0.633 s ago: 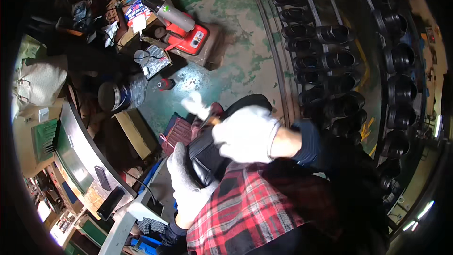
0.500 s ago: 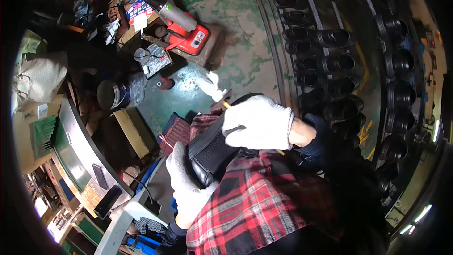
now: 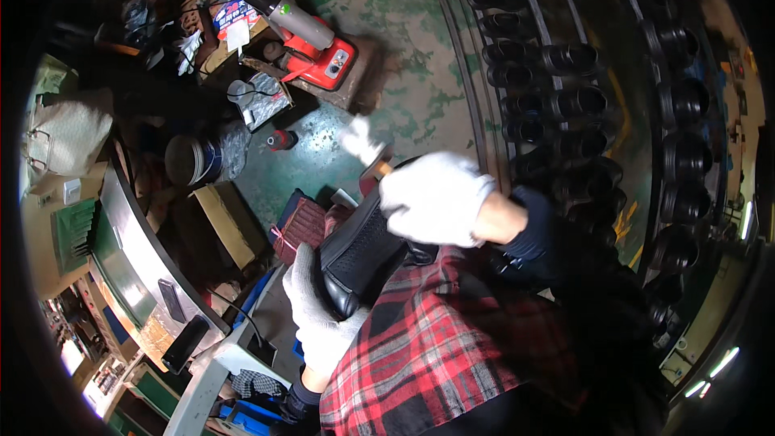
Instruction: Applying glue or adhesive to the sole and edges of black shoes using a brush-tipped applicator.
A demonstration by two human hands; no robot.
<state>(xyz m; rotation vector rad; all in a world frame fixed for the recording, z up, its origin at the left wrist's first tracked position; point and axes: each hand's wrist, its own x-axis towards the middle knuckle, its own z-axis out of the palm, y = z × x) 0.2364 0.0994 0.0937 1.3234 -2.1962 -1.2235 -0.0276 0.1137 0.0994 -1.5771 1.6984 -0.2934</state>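
Note:
A black leather shoe (image 3: pixel 353 255) with a woven-looking patch lies tilted over my lap, on a red-and-black plaid cloth (image 3: pixel 436 331). My left hand (image 3: pixel 315 311), in a pale knitted glove, is closed around the shoe's near end. Over its far end, my right hand (image 3: pixel 436 200), also in a white glove, is closed on a wooden-handled tool (image 3: pixel 381 168). Beyond the fist, the tool's head is brownish, with a blurred white tuft (image 3: pixel 362 142) at its tip; its exact kind cannot be made out. The right hand hides the shoe's far part.
Racks of black shoes (image 3: pixel 575 101) stand to the right. A red and grey machine (image 3: pixel 327 64) sits ahead, near a cluttered wooden board (image 3: pixel 234 12). A small red-and-black bottle (image 3: pixel 281 140) and a bucket (image 3: pixel 190 160) are on the floor. A metal-edged bench (image 3: pixel 145 242) runs along the left.
My right hand has moved slightly left and up with the tool, showing more of its brownish head. The left hand keeps its hold on the shoe.

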